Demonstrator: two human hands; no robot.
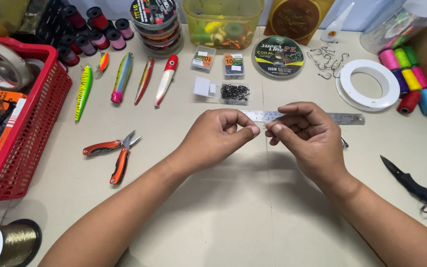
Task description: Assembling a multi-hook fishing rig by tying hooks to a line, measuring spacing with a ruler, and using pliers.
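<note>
While lures (122,77) and pliers (116,152) lie within reach, left hand (217,133) and right hand (306,133) pinch closed, fingertips nearly meeting above the ruler (344,118); whatever they grip is too small to tell.

Orange-handled pliers (114,154), four fishing lures (122,77), red basket (35,123), black knife (411,183).

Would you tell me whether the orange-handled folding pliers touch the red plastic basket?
Apart: the head view shows bare table between the orange-handled folding pliers and the red plastic basket.
</note>
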